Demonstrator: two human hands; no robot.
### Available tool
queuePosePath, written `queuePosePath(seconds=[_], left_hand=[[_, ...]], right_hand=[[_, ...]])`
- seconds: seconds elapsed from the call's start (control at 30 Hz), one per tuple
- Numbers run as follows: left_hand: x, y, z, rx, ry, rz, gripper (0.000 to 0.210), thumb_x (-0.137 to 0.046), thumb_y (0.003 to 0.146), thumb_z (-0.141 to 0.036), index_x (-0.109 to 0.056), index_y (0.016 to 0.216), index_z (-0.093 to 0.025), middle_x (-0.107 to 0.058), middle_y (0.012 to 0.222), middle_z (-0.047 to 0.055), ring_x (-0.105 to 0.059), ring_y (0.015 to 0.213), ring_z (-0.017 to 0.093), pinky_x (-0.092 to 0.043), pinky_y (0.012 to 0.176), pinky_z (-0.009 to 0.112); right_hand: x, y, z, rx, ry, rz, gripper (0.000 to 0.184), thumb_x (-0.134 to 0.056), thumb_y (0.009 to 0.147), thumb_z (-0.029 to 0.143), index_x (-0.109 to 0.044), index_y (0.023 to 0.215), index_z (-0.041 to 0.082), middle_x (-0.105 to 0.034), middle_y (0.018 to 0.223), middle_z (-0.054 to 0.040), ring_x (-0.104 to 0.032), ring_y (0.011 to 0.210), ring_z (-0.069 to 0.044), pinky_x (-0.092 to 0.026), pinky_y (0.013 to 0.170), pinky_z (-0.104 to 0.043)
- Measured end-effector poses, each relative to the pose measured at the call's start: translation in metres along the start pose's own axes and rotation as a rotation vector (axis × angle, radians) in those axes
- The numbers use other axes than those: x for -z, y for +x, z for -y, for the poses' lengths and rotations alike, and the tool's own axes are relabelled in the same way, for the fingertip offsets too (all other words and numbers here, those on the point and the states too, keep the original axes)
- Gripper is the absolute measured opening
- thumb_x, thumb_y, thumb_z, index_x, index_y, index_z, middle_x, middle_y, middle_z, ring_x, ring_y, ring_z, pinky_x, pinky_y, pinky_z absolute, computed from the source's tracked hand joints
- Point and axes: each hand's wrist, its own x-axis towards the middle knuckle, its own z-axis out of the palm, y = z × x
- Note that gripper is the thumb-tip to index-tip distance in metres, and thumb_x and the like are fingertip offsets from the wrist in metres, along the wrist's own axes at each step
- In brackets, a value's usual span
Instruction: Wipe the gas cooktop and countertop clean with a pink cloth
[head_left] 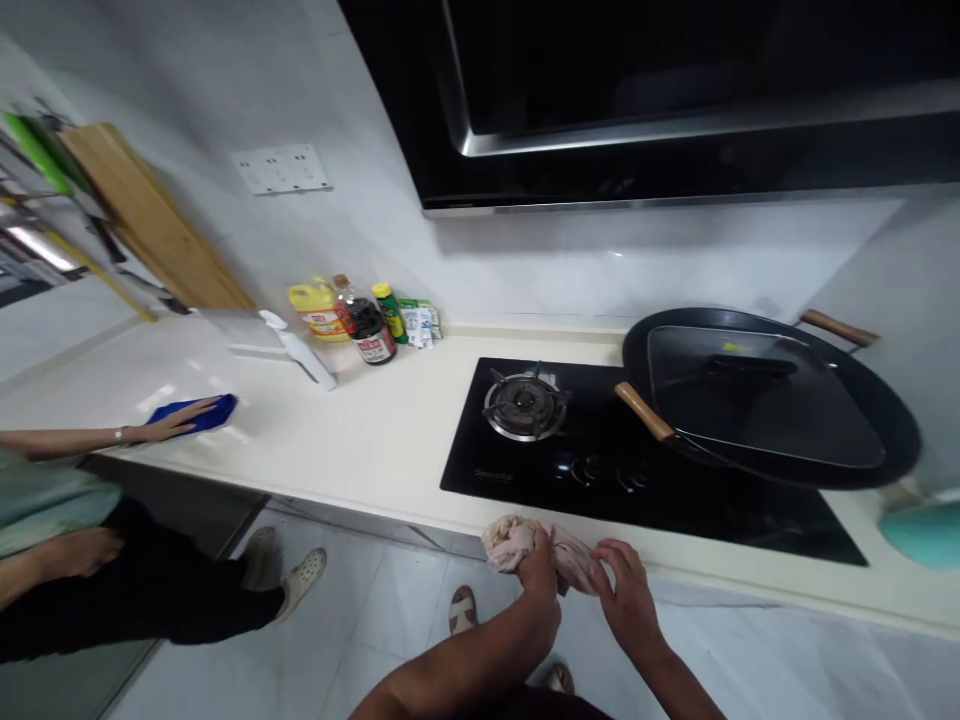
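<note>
A bunched, pale pink cloth [506, 542] is held at the front edge of the counter, just below the stove. My left hand [538, 575] is closed round its middle, with the crumpled end sticking out to the left. At the cloth's right end, the curved fingers of my right hand [628, 592] grip the fabric. Right behind the cloth lies the black glass gas stove [525, 470], with a bare burner [525, 404] at its left. A large black wok [896, 420] with wooden handles covers the right side, and a dark, squarish lidded pan [765, 410] sits in it.
At the left, another person's hand [169, 427] presses a blue cloth [214, 413] on the white counter [360, 440]. Sauce bottles [367, 325], a yellow jug [321, 312] and a white spray bottle [300, 350] stand by the wall. A range hood [675, 160] hangs overhead.
</note>
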Motion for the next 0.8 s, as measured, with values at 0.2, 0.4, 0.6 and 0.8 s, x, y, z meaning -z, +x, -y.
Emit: queuePosePath(seconds=[0.2,0.4,0.6,0.8], left_hand=[[-0.037,-0.042,0.016,0.119,-0.070,0.214,0.041,-0.076,0.072,-0.044,-0.067,0.104,-0.019,-0.074,0.104,0.014,-0.070,0.110,0.036,-0.056,0.095,0.046],[-0.021,-0.075,-0.018,0.225,-0.074,0.517,0.053,-0.081,0.074,-0.055,-0.073,0.108,-0.014,-0.076,0.107,0.016,-0.071,0.108,0.031,-0.056,0.096,0.039],[0.018,-0.062,-0.053,0.211,0.075,0.446,0.082,-0.067,0.070,-0.087,-0.073,0.114,-0.018,-0.078,0.110,0.015,-0.071,0.108,0.033,-0.053,0.091,0.040],[0.054,-0.056,-0.080,-0.090,0.155,0.265,0.061,-0.086,0.063,-0.060,-0.076,0.107,-0.019,-0.080,0.109,0.012,-0.072,0.107,0.031,-0.052,0.098,0.041]], right_hand=[[0.028,-0.020,-0.012,-0.350,0.171,-0.054,0.057,-0.062,0.085,0.060,-0.056,0.127,0.022,-0.057,0.132,-0.0149,-0.060,0.119,-0.033,-0.056,0.098,-0.051],[0.048,-0.032,0.025,-0.438,0.442,0.304,0.079,-0.071,0.073,0.048,-0.046,0.143,0.021,-0.065,0.131,-0.0134,-0.067,0.114,-0.030,-0.057,0.098,-0.045],[0.068,-0.019,0.060,-0.185,0.137,0.429,0.038,-0.047,0.091,0.043,-0.070,0.114,0.022,-0.075,0.114,-0.0117,-0.070,0.110,-0.030,-0.052,0.104,-0.047],[0.090,-0.006,0.063,-0.218,0.104,0.269,0.044,-0.042,0.095,0.039,-0.068,0.127,0.025,-0.076,0.120,-0.0095,-0.071,0.111,-0.029,-0.055,0.098,-0.043]])
